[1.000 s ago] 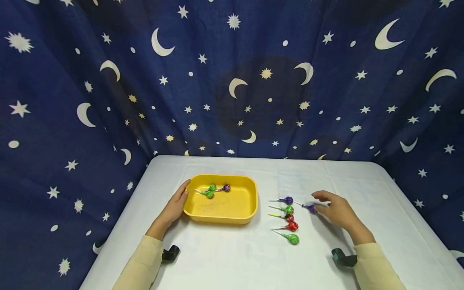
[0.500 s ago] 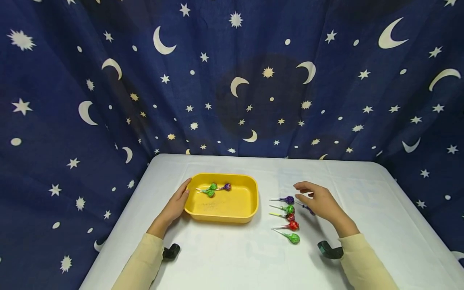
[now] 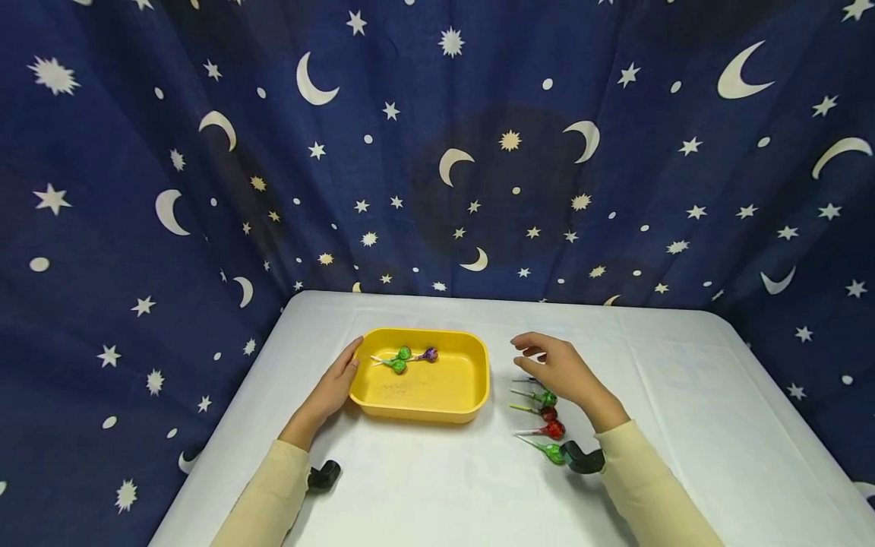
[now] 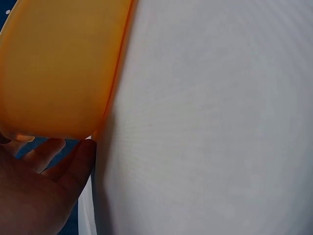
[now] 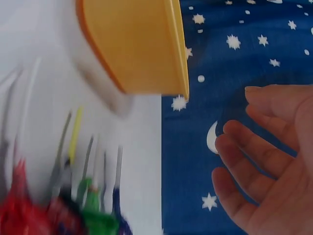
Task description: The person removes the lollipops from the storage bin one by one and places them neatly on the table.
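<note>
My left hand [image 3: 331, 387] rests against the left end of a yellow tray [image 3: 424, 393], fingers touching its wall. Inside the tray lie two green lollipops [image 3: 396, 366] and a purple lollipop [image 3: 429, 355]. Just right of the tray, my right hand [image 3: 563, 372] hovers with relaxed, parted fingers; the right wrist view shows nothing in it. Below it a column of lollipops lies on the table: a purple one mostly hidden, a green lollipop [image 3: 547, 399], a dark red lollipop [image 3: 549, 414] with a yellow stick, a red lollipop [image 3: 554, 431] and another green lollipop [image 3: 551, 453].
A white cloth covers the table [image 3: 437, 486]. Behind and beside it hangs a dark blue curtain [image 3: 383, 175] with moons and stars. Black wrist cameras [image 3: 324, 476] stick out from both forearms; the right one overlaps the lowest green lollipop.
My right hand has moved left from the outlying purple lollipop to above the column's far end, near the tray. That outlying lollipop is now hidden behind the hand. My left hand stays put.
</note>
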Action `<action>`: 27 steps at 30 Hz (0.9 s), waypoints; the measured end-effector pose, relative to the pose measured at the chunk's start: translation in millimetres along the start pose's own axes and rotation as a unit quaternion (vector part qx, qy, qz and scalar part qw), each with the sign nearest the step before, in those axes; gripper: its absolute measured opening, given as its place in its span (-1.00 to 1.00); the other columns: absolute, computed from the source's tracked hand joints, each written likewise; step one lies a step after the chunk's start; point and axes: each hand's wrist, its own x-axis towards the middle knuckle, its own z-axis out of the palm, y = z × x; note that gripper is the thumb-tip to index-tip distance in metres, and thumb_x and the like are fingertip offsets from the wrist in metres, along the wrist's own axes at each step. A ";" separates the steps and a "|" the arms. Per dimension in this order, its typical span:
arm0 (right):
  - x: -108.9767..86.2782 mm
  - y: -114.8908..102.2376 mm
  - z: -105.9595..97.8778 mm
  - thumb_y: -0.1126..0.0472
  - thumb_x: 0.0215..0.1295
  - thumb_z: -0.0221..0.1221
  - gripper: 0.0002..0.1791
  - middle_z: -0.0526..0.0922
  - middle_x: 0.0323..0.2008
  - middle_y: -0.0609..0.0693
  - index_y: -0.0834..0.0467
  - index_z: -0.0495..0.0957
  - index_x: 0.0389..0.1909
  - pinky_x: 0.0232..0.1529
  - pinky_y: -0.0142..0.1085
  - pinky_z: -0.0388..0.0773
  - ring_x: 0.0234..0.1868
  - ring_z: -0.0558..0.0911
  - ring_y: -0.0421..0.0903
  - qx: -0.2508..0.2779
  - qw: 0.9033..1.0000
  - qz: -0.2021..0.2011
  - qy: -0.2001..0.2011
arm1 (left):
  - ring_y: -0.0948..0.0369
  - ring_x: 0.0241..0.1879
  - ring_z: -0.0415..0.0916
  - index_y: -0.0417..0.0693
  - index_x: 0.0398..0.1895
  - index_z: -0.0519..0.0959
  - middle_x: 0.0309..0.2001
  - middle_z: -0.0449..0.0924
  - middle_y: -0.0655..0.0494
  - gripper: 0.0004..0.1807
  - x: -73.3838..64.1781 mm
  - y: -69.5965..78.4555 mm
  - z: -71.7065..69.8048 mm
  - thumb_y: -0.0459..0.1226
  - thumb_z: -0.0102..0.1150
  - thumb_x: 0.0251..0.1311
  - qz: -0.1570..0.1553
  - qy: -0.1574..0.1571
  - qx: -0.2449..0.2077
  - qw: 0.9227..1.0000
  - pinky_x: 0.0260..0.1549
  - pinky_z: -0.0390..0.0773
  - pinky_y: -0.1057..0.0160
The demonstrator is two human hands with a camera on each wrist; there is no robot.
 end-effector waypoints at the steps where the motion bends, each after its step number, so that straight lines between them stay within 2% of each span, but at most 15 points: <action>1: 2.8 -3.0 2.3 0.24 0.39 0.28 -0.67 0.68 0.07 0.13 0.19 0.61 0.13 0.05 0.09 0.61 0.01 0.67 0.08 0.002 1.000 -0.001 -0.003 | -0.09 0.57 -0.15 -0.02 0.64 0.03 0.60 -0.03 -0.12 -0.44 0.1 -0.1 -0.1 -0.28 -0.30 0.64 -0.001 0.000 0.001 1.000 0.51 -0.17 -0.15; 10: 26.6 -24.9 27.0 0.27 0.37 0.26 -0.64 0.68 0.07 0.16 0.25 0.60 0.16 0.08 0.10 0.60 0.01 0.67 0.11 0.016 0.998 -0.032 -0.046 | -0.11 0.57 -0.17 -0.04 0.64 0.03 0.60 -0.05 -0.16 -0.44 1.2 0.6 0.3 -0.29 -0.30 0.64 -0.003 -0.002 -0.008 1.000 0.50 -0.19 -0.17; 18: 51.3 -42.9 49.3 0.24 0.36 0.30 -0.60 0.66 0.09 0.18 0.23 0.60 0.18 0.09 -0.04 0.62 0.01 0.64 0.04 0.004 0.996 -0.019 -0.091 | -0.11 0.57 -0.16 -0.04 0.64 0.02 0.60 -0.04 -0.13 -0.43 1.1 0.5 0.9 -0.29 -0.31 0.64 0.000 0.003 -0.002 1.000 0.50 -0.17 -0.17; 27: 70.5 -51.5 63.7 0.25 0.35 0.32 -0.56 0.65 0.12 0.17 0.24 0.57 0.23 0.11 -0.07 0.61 0.04 0.63 0.08 -0.018 0.991 -0.003 -0.135 | -0.09 0.57 -0.15 0.01 0.64 0.04 0.60 -0.03 -0.11 -0.43 1.7 -2.3 -1.4 -0.29 -0.29 0.63 -0.004 0.000 -0.007 1.000 0.51 -0.17 -0.15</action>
